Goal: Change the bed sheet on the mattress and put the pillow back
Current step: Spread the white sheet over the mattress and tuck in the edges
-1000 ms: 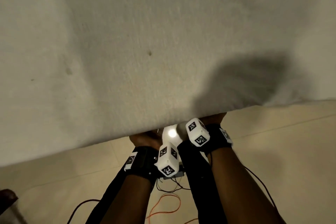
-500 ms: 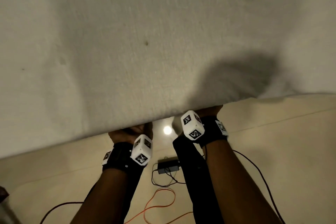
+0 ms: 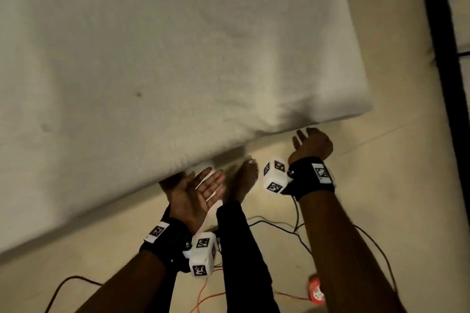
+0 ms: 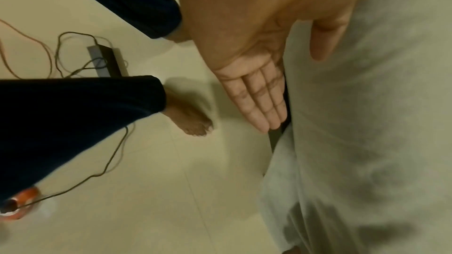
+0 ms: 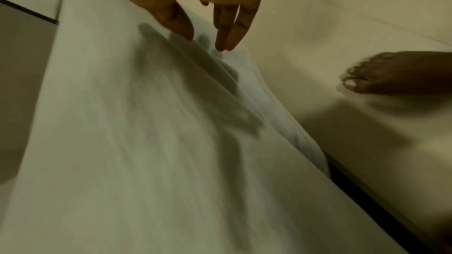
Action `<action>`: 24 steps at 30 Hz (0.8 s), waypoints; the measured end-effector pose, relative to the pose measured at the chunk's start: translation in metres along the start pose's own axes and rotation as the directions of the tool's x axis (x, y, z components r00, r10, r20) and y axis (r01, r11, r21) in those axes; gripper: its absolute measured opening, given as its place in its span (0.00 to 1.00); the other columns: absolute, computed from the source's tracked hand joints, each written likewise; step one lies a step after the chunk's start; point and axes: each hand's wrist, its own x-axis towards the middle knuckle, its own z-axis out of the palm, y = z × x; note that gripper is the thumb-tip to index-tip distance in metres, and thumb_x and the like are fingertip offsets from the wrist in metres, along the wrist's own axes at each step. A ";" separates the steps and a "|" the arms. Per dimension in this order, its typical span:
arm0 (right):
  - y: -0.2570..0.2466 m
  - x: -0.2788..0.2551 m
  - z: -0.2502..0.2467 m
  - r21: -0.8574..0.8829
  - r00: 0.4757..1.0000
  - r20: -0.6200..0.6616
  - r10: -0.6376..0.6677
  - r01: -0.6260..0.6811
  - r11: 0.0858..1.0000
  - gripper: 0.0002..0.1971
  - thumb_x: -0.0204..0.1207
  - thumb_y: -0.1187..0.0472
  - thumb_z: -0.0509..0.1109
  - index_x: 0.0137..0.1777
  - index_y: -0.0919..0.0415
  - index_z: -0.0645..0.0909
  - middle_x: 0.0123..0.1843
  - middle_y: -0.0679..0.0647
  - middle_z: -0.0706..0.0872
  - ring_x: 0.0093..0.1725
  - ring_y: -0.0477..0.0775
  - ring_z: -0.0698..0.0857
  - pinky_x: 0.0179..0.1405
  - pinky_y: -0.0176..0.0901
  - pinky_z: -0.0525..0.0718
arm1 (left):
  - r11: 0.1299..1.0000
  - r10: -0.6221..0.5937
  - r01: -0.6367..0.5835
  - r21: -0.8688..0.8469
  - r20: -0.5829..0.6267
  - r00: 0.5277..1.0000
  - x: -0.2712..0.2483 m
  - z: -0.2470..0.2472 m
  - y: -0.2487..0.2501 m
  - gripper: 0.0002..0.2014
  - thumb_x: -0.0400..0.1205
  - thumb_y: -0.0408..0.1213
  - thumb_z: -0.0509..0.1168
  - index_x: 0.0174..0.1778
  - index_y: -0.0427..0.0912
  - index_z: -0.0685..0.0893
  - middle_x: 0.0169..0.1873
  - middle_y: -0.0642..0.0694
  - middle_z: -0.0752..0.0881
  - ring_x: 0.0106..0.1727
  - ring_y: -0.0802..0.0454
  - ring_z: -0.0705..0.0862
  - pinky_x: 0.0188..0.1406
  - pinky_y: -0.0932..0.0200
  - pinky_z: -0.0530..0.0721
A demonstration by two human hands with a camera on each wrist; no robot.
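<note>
both hands have come out from under the mattress (image 3: pixel 165 58) edge since a moment ago. left hand (image 3: pixel 195 193) is hanging palm up with fingers spread, gripping nothing; right hand (image 3: pixel 312 145) is hovering loose and empty beside the edge. mattress is filling the upper left of the frame. cables (image 3: pixel 279 226) and a bare foot (image 3: pixel 245 178) are crowding the floor (image 3: pixel 381 198) at lower centre.

Head looks down; wrist views, close, share the mattress (image 3: pixel 178 58) edge.
</note>
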 end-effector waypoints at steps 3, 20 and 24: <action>-0.056 0.021 -0.012 -0.123 1.000 -0.023 0.015 -0.018 0.992 0.06 0.88 0.58 0.57 0.61 0.58 0.69 0.71 0.64 0.79 0.56 0.54 0.74 0.53 0.48 0.75 | 0.992 -0.009 0.004 0.123 0.039 0.999 0.005 0.053 -0.002 0.16 0.89 0.41 0.54 0.64 0.35 0.80 0.66 0.31 0.86 0.68 0.38 0.86 0.64 0.41 0.85; -0.128 0.128 -0.049 -0.226 0.964 0.249 0.098 -0.041 0.973 0.17 0.78 0.69 0.71 0.67 0.70 0.82 0.52 0.64 0.89 0.51 0.64 0.90 0.58 0.52 0.87 | 0.938 0.081 -0.079 0.338 0.009 0.997 0.034 0.149 -0.064 0.16 0.89 0.34 0.57 0.72 0.35 0.78 0.63 0.32 0.88 0.61 0.41 0.91 0.62 0.43 0.85; -0.121 0.103 -0.068 0.018 0.994 0.074 0.076 -0.078 0.997 0.11 0.87 0.65 0.61 0.63 0.66 0.81 0.56 0.64 0.87 0.41 0.55 0.89 0.37 0.46 0.87 | 0.940 0.121 -0.108 0.323 -0.019 0.992 0.041 0.163 -0.071 0.12 0.89 0.33 0.56 0.61 0.36 0.83 0.64 0.32 0.87 0.61 0.41 0.90 0.62 0.42 0.86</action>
